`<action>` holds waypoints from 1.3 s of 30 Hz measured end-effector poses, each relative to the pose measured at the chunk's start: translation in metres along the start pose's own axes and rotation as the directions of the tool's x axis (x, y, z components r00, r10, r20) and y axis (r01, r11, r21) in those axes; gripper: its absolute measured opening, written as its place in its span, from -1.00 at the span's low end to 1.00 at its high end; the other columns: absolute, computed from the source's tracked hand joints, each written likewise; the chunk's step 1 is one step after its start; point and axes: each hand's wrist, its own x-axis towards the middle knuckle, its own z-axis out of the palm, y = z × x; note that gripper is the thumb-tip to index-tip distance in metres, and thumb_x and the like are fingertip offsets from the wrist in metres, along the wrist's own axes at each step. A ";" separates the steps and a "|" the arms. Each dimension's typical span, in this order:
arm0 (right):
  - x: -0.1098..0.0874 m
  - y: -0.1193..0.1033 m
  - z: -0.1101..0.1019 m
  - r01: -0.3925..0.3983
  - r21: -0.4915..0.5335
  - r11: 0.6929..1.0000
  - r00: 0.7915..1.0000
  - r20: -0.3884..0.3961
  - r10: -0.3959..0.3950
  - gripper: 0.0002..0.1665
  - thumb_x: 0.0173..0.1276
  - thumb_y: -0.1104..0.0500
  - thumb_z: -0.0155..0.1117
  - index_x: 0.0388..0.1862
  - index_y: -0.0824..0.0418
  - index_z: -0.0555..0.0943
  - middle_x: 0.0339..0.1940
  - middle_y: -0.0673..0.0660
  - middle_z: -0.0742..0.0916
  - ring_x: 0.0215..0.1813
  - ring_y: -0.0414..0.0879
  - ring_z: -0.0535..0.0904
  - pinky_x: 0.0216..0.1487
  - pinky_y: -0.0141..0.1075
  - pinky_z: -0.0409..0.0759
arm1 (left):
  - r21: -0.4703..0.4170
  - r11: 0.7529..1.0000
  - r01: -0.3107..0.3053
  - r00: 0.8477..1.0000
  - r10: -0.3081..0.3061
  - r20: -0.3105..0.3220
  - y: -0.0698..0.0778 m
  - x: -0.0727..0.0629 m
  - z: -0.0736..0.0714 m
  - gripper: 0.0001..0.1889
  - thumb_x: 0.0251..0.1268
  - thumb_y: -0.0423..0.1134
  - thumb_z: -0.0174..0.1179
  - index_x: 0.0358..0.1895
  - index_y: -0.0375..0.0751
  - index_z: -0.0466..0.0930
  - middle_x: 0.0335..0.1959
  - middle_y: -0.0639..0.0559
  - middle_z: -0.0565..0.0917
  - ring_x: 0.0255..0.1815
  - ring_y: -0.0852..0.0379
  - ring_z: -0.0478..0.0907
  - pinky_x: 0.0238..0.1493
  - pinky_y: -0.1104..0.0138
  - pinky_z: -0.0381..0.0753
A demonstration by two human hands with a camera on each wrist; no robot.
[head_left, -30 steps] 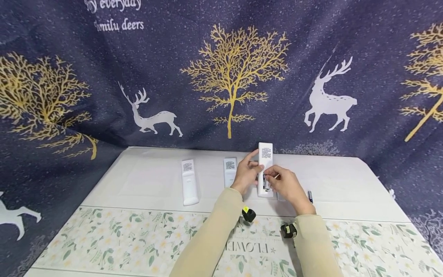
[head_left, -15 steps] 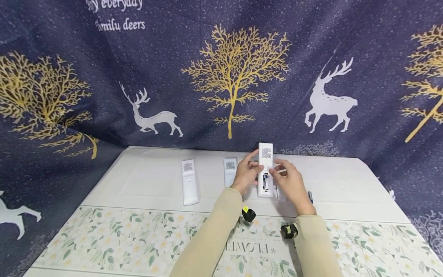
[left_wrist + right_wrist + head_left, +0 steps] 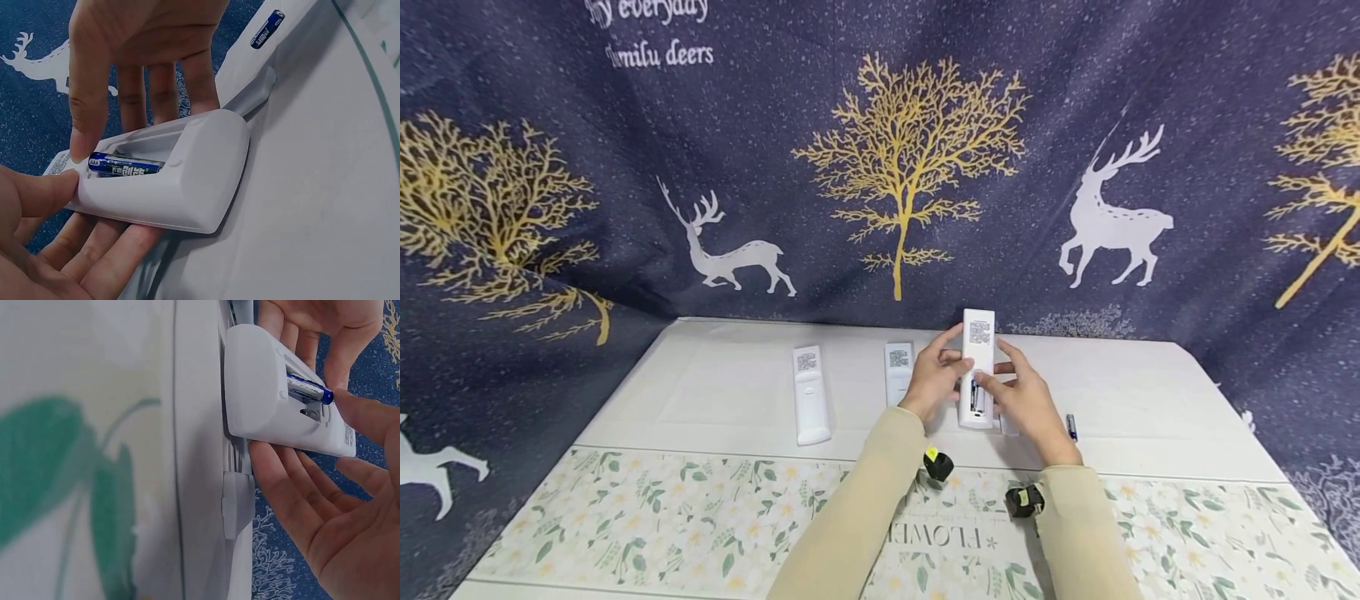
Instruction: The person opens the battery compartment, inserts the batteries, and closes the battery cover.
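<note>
A white remote control stands tilted up, its back facing me and its battery compartment uncovered. My left hand grips its left side, thumb on the back and fingers behind. From the right, my right hand holds it too, with the fingers along the far edge. The right thumb rests at the end of a blue and silver AAA battery in the compartment. Beside that battery, the other slot is bare, with a metal contact showing.
The detached battery cover lies on the white table just right of the remote. Farther right is a loose blue battery. Two more white remotes, one left and one nearer, lie face down. A patterned cloth hangs behind.
My right hand let go of the battery, drew back to the right, then came round the remote's right side with its thumb on the battery's upper end. The left hand has kept its grip.
</note>
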 end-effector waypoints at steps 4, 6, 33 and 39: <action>0.000 0.001 0.001 0.004 0.012 1.000 1.000 0.006 -0.004 -0.08 0.60 0.17 0.33 0.75 0.25 0.08 0.29 0.50 0.57 0.13 0.32 0.67 -0.15 -0.14 0.82 | 0.005 1.000 0.002 1.000 -0.002 0.007 0.000 0.000 0.000 -0.35 0.52 -0.32 0.30 0.56 0.33 0.45 -0.03 0.09 0.70 -0.19 0.08 0.72 -0.30 0.23 0.80; 0.000 0.001 0.002 0.005 0.016 1.000 1.000 0.009 -0.005 -0.08 0.60 0.18 0.33 0.75 0.25 0.08 0.27 0.49 0.57 0.11 0.30 0.67 -0.14 -0.12 0.82 | 0.013 1.000 0.001 1.000 -0.001 0.007 0.000 -0.001 0.000 -0.35 0.52 -0.32 0.30 0.56 0.33 0.45 -0.03 0.09 0.70 -0.19 0.09 0.72 -0.30 0.24 0.80; 0.000 -0.007 0.002 -0.023 0.023 0.999 1.000 0.021 0.022 0.02 0.53 0.25 0.37 0.77 0.24 0.00 0.18 0.46 0.58 -0.03 0.17 0.67 -0.22 -0.19 0.77 | 0.027 0.999 -0.021 1.000 0.021 0.005 0.003 -0.002 0.000 -0.34 0.49 -0.35 0.32 0.54 0.31 0.48 -0.07 0.08 0.71 -0.22 0.10 0.71 -0.36 0.25 0.79; 0.000 -0.008 0.000 -0.079 0.095 0.992 0.997 0.031 0.077 0.04 0.52 0.30 0.35 0.77 0.26 -0.03 0.18 0.43 0.54 -0.05 0.08 0.63 -0.17 -0.19 0.79 | 0.015 1.000 -0.019 1.000 0.019 0.008 0.003 -0.002 0.001 -0.34 0.48 -0.37 0.33 0.53 0.29 0.50 -0.08 0.08 0.72 -0.23 0.10 0.71 -0.41 0.27 0.77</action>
